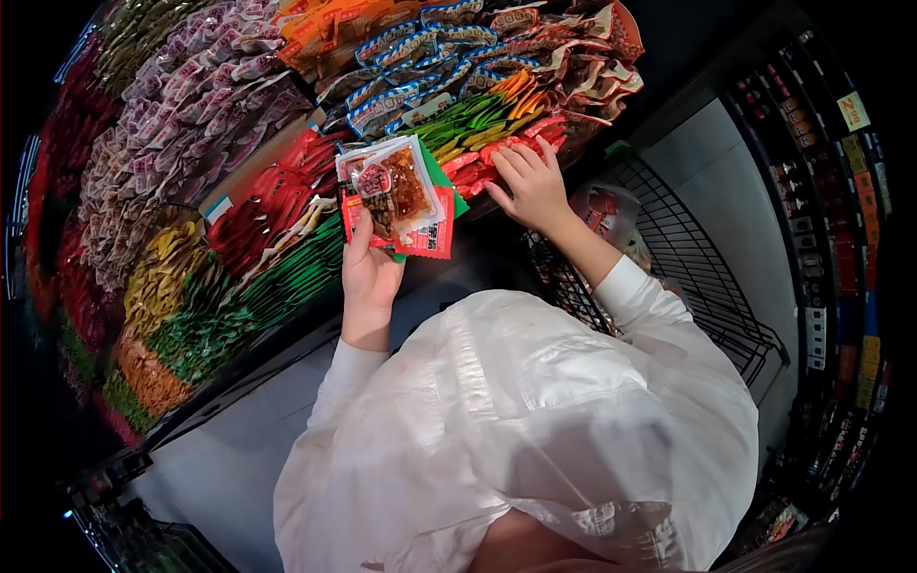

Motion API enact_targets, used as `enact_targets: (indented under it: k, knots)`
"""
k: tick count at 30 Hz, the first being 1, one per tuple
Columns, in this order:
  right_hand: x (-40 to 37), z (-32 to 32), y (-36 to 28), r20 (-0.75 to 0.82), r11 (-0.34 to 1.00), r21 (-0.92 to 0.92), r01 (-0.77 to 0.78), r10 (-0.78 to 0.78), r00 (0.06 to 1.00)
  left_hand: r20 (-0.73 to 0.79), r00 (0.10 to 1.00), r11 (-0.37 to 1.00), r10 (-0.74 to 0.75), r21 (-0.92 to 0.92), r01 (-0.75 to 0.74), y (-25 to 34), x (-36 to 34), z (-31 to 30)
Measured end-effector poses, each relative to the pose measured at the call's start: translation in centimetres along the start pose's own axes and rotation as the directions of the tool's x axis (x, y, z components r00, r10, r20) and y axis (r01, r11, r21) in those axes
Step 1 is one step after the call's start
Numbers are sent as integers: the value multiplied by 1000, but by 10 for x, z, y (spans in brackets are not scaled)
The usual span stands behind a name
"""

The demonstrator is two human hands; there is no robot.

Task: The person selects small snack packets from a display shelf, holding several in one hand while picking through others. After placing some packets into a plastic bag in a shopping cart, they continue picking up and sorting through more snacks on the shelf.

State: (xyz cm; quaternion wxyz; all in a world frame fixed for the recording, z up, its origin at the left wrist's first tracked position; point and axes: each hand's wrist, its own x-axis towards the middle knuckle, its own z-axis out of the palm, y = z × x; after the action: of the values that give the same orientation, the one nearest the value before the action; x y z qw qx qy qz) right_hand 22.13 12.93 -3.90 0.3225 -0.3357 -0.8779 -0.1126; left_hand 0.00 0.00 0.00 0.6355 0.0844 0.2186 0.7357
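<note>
- Holding clear packet (pixel 406 191), red packet (pixel 428 245) and green packet (pixel 437 175) together in left hand (pixel 371 277), grip closed.
- Right hand (pixel 535 191): fingers over red pouches (pixel 466 176); whether grasping, I cannot tell.
- Wire cart (pixel 693 239): beside my right forearm.

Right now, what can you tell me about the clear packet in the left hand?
The clear packet is flat and roughly square, with a glossy, plastic-looking front and pale borders. Reddish-brown food shows through, darker toward the bottom left, and a red-and-white label sits at upper left. It lies slanted on top of a held bunch, with a red packet and a green one showing from behind. The left hand grips the bunch, thumb at the packet's lower left. Its back is hidden.
</note>
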Motion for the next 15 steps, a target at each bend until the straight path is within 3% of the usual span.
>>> enact_targets:
  k: [2, 3, 6, 7, 10, 11, 13, 15]
  knots:
    - [3, 1, 3, 61, 1000, 19, -15, 14, 998, -18, 999, 1000, -27, -2, 27, -6, 1, 2]
    - [15, 12, -7, 15, 999, 36, -24, 24, 1000, 0, 1000, 999, -9, 41, 9, 10, 3, 3]
    - [22, 2, -6, 150, 998, 14, -63, 60, 987, 54, 996, 993, -67, -98, 72, 3, 1, 7]
    - [26, -1, -7, 145, 998, 17, -59, 56, 988, 56, 997, 993, -62, -96, 67, 3, 0, 7]
    - [41, -16, -12, -37, 949, 309, -63, 78, 996, 207, 976, 953, -73, -275, 129, 2, 2, 6]
    - [47, -29, -21, 62, 861, 475, -181, 172, 983, 209, 975, 954, -69, -274, 126, 2, 2, 5]
    - [62, -54, -43, 375, 328, 829, -453, 276, 885, 386, 920, 955, -69, -242, 173, 1, 0, 3]
    - [72, -64, -59, 488, -64, 872, -485, 152, 859, 412, 909, 962, -68, -214, 169, -3, 1, 5]
